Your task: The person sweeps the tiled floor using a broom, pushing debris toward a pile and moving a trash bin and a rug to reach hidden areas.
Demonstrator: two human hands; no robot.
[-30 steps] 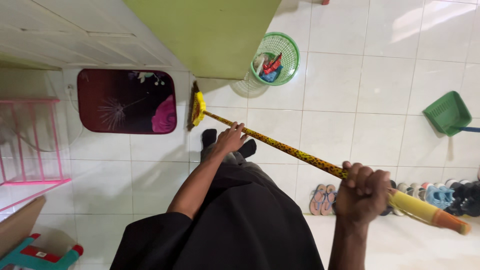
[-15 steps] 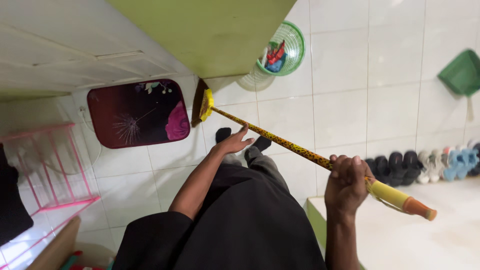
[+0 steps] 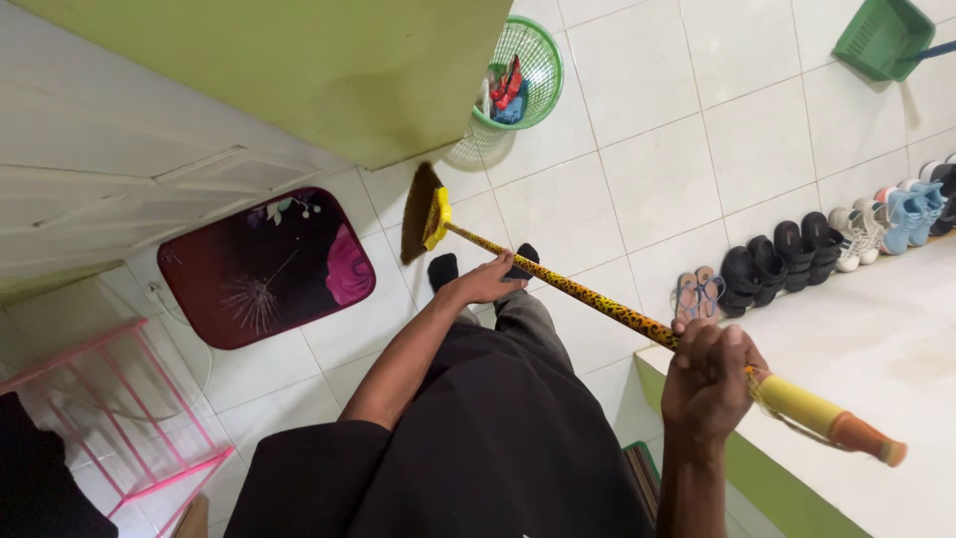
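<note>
I hold a broom with a yellow, dark-spotted handle [image 3: 597,301] in both hands. My right hand [image 3: 709,381] grips it near the plain yellow top end with its orange tip. My left hand [image 3: 485,282] rests on the shaft lower down, fingers loosely around it. The brown bristle head [image 3: 421,211] with a yellow collar touches the white tiled floor [image 3: 657,169] near the foot of a green door [image 3: 329,70]. My black-socked feet stand just below the broom head.
A dark red floral mat [image 3: 264,269] lies left of the broom head. A green basket [image 3: 518,70] with bits inside stands by the door. A green dustpan [image 3: 881,38] is top right. Shoes [image 3: 797,254] line a white ledge [image 3: 876,379]. A pink rack [image 3: 110,418] stands lower left.
The view has swung and tilted, so shoes and ledge now show at the right. The broom head has moved slightly right along the floor by the door; both hands keep their hold.
</note>
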